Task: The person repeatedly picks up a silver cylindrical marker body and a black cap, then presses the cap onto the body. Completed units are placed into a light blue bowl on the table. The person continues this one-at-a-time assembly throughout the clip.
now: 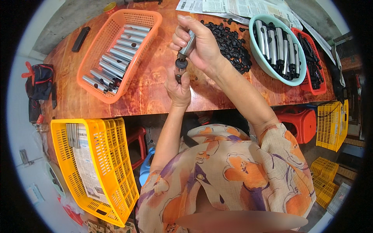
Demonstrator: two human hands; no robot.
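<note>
Over the middle of the wooden table, my right hand (pixel 204 43) is wrapped round a silver metal tube (pixel 188 47), held at a slant with its lower end toward me. Just below it, my left hand (pixel 178 91) pinches a black fitting (pixel 181 63) with a round collar, at the tube's lower end. Whether the fitting is seated in the tube, I cannot tell. An orange basket (pixel 82 70) to the left holds several similar silver tubes (pixel 113 63). Small black rounded parts (pixel 235 48) lie heaped to the right of my right hand.
A pale teal basin (pixel 285 80) of silver tubes with black ends stands at the right, beside a red basket (pixel 319 91) of black parts. Newspapers (pixel 233 6) cover the far edge. A black bar (pixel 81 39) lies far left. Below are a yellow crate (pixel 116 163) and red stool (pixel 301 123).
</note>
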